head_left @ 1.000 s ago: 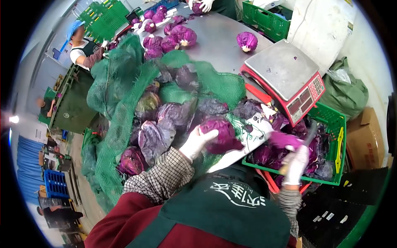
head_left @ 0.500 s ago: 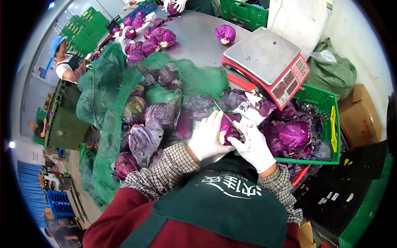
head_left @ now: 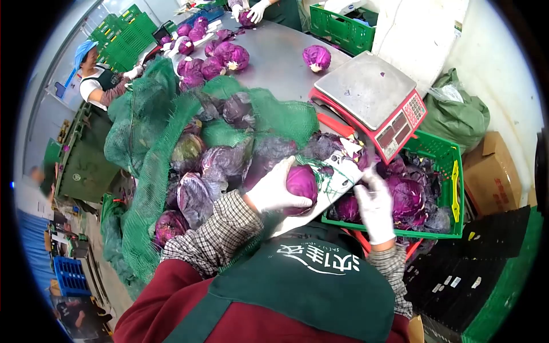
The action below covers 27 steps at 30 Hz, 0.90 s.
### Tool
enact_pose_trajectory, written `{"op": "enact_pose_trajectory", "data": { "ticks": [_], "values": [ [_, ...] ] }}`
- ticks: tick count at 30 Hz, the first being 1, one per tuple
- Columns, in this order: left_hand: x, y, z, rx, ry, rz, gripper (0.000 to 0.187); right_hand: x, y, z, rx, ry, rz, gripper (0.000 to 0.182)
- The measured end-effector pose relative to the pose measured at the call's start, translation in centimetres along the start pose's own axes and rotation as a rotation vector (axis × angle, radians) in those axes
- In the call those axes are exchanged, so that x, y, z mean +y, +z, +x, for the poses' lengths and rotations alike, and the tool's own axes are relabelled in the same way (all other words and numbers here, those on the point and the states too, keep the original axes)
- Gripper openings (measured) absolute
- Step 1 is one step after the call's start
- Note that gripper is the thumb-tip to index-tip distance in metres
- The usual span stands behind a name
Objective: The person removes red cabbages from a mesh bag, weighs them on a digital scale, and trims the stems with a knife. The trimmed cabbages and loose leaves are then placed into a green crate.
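Note:
My left hand (head_left: 279,190), in a white glove, is wrapped round the left side of a round purple cabbage (head_left: 301,186). Under and beside that cabbage lies a white board (head_left: 329,191) with green strands on it. Over the left edge of the green crate (head_left: 394,233), my gloved right hand (head_left: 376,207) is closed, apart from the cabbage; what it holds is blurred. Dark-leaved cabbages (head_left: 226,163) lie left of my hands in a green mesh sack (head_left: 150,200). Purple heads and loose leaves fill the crate.
A red scale (head_left: 366,94) stands ahead on the right, with an orange-red handle (head_left: 334,124) beside it. Trimmed cabbages (head_left: 231,55) lie on the metal table (head_left: 274,57). One co-worker (head_left: 97,80) is at left; another's gloved hands (head_left: 250,12) are at the top.
My right hand has moved right, off the cabbage and towards the crate. The cabbage now sits in my left hand alone, turned and slightly further left. The view has shifted a little.

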State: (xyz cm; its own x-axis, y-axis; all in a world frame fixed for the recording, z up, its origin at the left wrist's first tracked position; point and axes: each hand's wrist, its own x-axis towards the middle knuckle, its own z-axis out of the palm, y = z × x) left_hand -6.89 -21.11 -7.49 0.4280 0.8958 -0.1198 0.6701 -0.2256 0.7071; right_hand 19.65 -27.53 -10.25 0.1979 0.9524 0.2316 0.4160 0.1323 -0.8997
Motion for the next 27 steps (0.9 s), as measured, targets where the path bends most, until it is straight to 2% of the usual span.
{"op": "enact_pose_trajectory", "data": {
  "ticks": [1, 2, 4, 5, 6, 8, 9, 11, 13, 16, 18, 19, 20, 21, 22, 23, 24, 26, 27],
  "values": [
    [0.6, -0.9, 0.2, -0.065, -0.106, -0.099, 0.114, -1.1, 1.4, -0.1, -0.137, 0.078, 0.060, 0.031],
    [0.0, -1.4, 0.2, -0.058, -0.130, -0.293, 0.096, -2.0, 2.5, -0.4, -0.275, 0.157, 0.123, 0.031],
    [-3.8, -1.1, 1.1, -0.050, -0.332, -0.800, 0.066, -1.4, 5.2, -1.0, -0.283, -0.118, 0.158, 0.031],
    [-0.1, -3.1, 0.2, -0.101, -0.467, -1.047, 0.043, -2.0, 5.9, -0.8, -0.257, -0.189, 0.121, 0.033],
    [-0.4, -2.6, 0.2, -0.102, -0.426, -1.209, 0.036, -2.2, 6.8, -0.5, -0.158, -0.480, -0.021, 0.036],
    [-0.3, -1.9, 0.7, -0.058, -0.432, -1.059, 0.034, -3.8, 6.3, 0.1, -0.218, -0.453, 0.003, 0.040],
    [-0.4, -1.3, 1.4, -0.056, -0.391, -1.075, 0.055, -4.5, 6.0, 0.1, -0.257, -0.358, 0.034, 0.042],
    [0.6, -1.0, 2.0, -0.025, -0.423, -1.062, 0.061, -4.5, 5.9, 0.4, -0.248, -0.297, -0.029, 0.038],
    [0.2, 0.1, 2.5, 0.036, -0.398, -0.912, 0.040, -3.7, 6.0, 0.6, -0.247, -0.295, -0.064, 0.031],
    [0.3, -0.1, 2.6, 0.000, -0.451, -0.922, 0.040, -2.4, 5.9, 0.6, -0.296, -0.288, -0.062, 0.021],
    [-0.9, 0.2, 2.7, -0.030, -0.451, -1.099, 0.046, -2.2, 5.4, 0.4, -0.331, -0.297, -0.055, 0.015],
    [-2.2, 0.2, 2.9, -0.101, -0.506, -1.278, 0.050, -2.0, 4.7, -0.2, -0.254, -0.182, 0.154, 0.009],
    [-3.1, -0.1, 3.1, -0.181, -0.556, -1.454, 0.054, -1.6, 3.1, -0.1, -0.188, -0.176, 0.023, 0.006],
    [-2.0, -0.9, 2.8, -0.157, -0.519, -1.558, 0.061, -1.5, 1.1, 0.0, -0.071, -0.198, -0.116, 0.005],
    [-2.0, -1.3, 2.8, -0.187, -0.484, -1.657, 0.066, 1.1, -0.4, -0.3, 0.044, -0.069, -0.058, 0.006],
    [-1.0, -2.1, 2.5, -0.155, -0.486, -1.723, 0.068, 4.3, -2.2, -0.2, 0.140, -0.023, -0.202, 0.005],
    [0.0, -2.8, 2.5, -0.128, -0.488, -1.785, 0.069, 8.0, -3.9, -0.2, 0.177, -0.067, -0.260, 0.014],
    [-0.2, -2.9, 3.4, -0.194, -0.355, -1.874, 0.071, 3.5, -4.3, 0.2, 0.253, 0.057, -0.027, 0.026],
    [0.3, -3.0, 3.5, -0.240, -0.304, -1.902, 0.072, 1.5, -3.6, 0.6, 0.218, -0.006, 0.001, 0.033]
  ]
}}
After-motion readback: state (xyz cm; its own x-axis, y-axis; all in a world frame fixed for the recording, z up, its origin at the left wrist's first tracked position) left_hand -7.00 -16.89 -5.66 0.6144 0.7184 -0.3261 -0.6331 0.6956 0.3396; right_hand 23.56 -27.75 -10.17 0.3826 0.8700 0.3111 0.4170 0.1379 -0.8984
